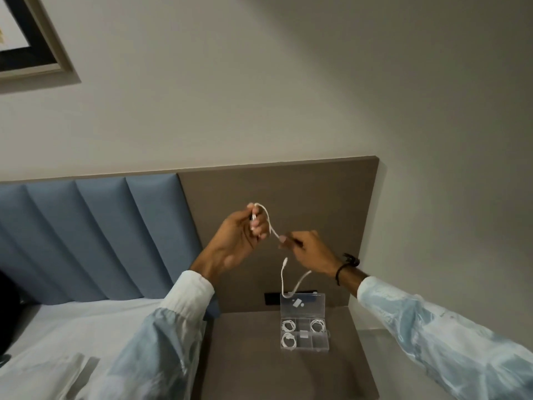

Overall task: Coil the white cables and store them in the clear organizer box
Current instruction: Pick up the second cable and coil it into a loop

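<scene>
Sleeves (161, 336) are nearest to us, pale blue and white, reaching up from the bottom on both sides. We are wearing a dark band (344, 268) on our right wrist.

Just past them, the table (259, 365) is holding the box (304, 332). Its lid is standing open at the back, so we are thinking it is ready for more. Three coils are already sitting in it: two coils (288, 333) on the left side and one coil (317, 325) at the back right. The other spaces are looking free, though one small pale thing in the middle is too tiny to name.

Higher up, we are holding the cable (269, 223) in the air over the box. Our left hand (236, 241) is curling its fingers around one end, with a small loop poking out on top. Our right hand (308, 249) is pinching the cable a little way along, fingers pressed together. The rest is hanging down in a bend toward the open lid, and its plug end is sticking up. We are probably keeping it high so the loose part is not dragging while we are making loops.

Behind everything, a brown board (288, 192) and blue pads (86, 232) are standing against the wall (288, 82). A picture frame (43, 44) is hanging far up on the left.
</scene>
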Motion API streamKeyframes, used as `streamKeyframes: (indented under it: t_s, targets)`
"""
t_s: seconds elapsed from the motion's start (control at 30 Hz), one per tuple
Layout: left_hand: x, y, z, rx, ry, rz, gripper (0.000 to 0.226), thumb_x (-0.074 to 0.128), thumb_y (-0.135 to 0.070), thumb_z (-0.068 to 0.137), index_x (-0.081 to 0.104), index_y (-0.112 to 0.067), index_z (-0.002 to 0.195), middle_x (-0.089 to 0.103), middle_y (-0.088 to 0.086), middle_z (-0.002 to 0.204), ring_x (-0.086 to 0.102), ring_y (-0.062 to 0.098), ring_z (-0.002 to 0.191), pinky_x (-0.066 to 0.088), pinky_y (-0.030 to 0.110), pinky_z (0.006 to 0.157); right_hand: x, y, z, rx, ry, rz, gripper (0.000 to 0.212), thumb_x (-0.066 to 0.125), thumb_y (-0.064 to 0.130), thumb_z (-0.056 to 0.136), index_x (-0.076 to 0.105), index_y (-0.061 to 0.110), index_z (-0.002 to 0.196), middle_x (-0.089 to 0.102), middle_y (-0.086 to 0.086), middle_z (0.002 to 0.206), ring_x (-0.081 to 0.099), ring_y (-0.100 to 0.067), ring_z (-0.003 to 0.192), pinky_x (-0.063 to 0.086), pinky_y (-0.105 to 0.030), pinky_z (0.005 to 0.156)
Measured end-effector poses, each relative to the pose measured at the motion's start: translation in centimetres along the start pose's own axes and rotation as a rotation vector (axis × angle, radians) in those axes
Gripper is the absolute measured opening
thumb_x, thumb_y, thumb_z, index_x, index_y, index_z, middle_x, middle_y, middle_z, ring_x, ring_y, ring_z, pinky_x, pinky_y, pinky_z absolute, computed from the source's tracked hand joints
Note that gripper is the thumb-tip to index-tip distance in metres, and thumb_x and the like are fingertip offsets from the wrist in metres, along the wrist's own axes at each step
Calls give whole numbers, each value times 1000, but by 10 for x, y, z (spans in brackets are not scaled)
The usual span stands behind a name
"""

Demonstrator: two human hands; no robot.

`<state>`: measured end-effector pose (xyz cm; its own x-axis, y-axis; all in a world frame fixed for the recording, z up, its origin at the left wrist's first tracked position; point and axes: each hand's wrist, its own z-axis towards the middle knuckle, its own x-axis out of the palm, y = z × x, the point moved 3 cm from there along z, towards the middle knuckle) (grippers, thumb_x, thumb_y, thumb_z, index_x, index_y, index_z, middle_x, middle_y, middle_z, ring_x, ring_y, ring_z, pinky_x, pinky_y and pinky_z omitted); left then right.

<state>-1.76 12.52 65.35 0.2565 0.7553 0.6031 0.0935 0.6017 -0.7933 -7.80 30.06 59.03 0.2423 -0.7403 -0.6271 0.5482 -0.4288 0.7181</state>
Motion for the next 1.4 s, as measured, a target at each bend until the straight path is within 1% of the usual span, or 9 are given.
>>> streamKeyframes:
  t_s: [0.13,0.37,0.53,0.7,0.83,0.93,1.1,1.23,1.4]
  targets:
    - [-26,0,4,475,-487,783,31,35,-15,110,58,-1,94,64,7,76,62,15,68,54,23,68,30,16,-5,-80,182,-74,21,49,30,104,65,36,92,69,11,78,56,0,56,41,-17,53]
    - [-56,31,-6,219,-142,1749,24,42,-18,104,54,-17,83,60,3,78,55,23,70,43,37,65,17,24,22,-57,220,-103,14,68,28,95,76,17,90,71,7,78,59,-2,66,45,-19,63]
    - [-61,32,-11,-230,-71,589,42,33,-20,103,51,-15,66,29,-1,51,20,13,45,24,26,46,2,15,40,-43,77,-39,29,73,50,86,75,22,78,66,9,63,53,-5,53,44,-23,51]
    - [-58,-10,-7,29,-36,-293,33,32,-22,103,44,-16,73,23,-5,56,20,10,50,25,23,55,28,6,37,22,116,-30,42,47,43,105,78,16,97,50,12,46,46,-2,43,37,-22,50]
    - [-73,-10,13,209,-399,-184,35,31,-25,109,54,-13,85,48,-2,62,49,12,58,43,26,71,60,14,27,32,310,-25,43,42,40,107,73,23,82,59,20,59,51,6,49,38,-19,59]
    - [-91,-1,7,420,-666,541,31,35,-20,110,58,-7,93,60,7,77,62,18,71,54,29,74,67,26,33,-3,336,-63,41,44,44,105,71,28,79,49,14,56,47,4,46,36,-23,57]
    - [-104,13,-6,223,-296,1586,30,41,-21,107,48,-20,78,52,-4,66,51,23,60,36,33,62,40,19,48,-4,236,-132,38,50,49,100,72,27,79,63,2,64,53,-9,56,49,-39,61]
    - [-98,30,-14,-294,-121,729,39,35,-22,102,57,-15,70,32,-1,58,27,15,49,29,30,53,24,7,55,48,151,-118,36,64,63,86,72,29,82,73,12,79,68,-5,76,58,-34,70]
    - [-82,9,-16,-166,-9,-132,34,36,-27,100,47,-14,71,20,-3,56,18,11,47,23,26,50,39,-3,39,101,82,81,33,54,49,100,75,27,87,48,15,49,42,1,43,33,-21,52]
